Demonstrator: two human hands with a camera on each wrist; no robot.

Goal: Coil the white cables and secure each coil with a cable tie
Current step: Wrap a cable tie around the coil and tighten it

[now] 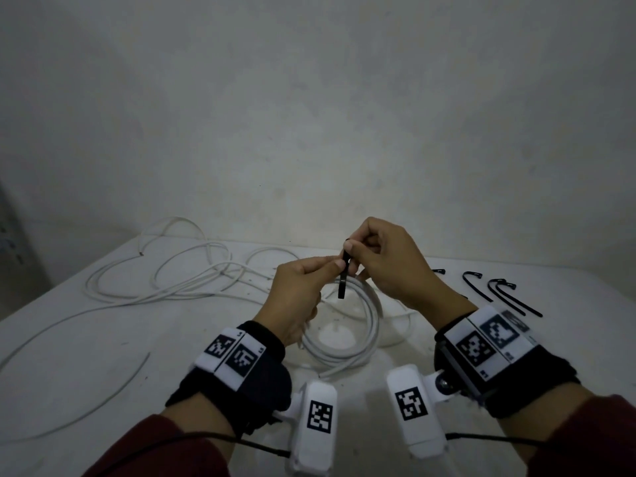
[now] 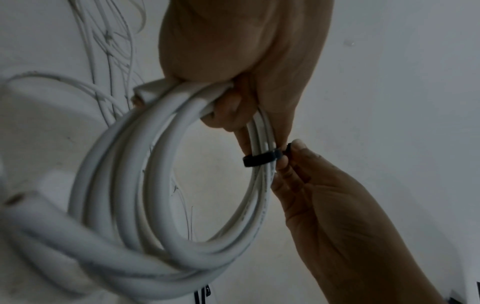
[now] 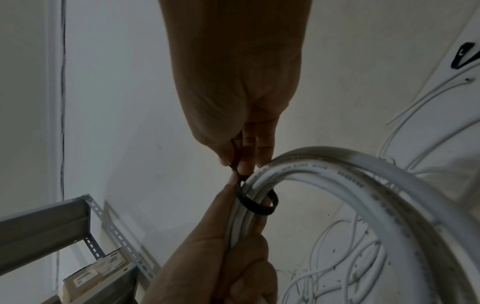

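Tie going round coil
L hand grips white coil; R hand fingers pinch black cable tie looped round it.

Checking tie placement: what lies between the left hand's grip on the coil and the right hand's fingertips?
The black cable tie, looped around the white coil's strands, just beyond the left hand and pinched by the right hand; the left wrist view shows it best.
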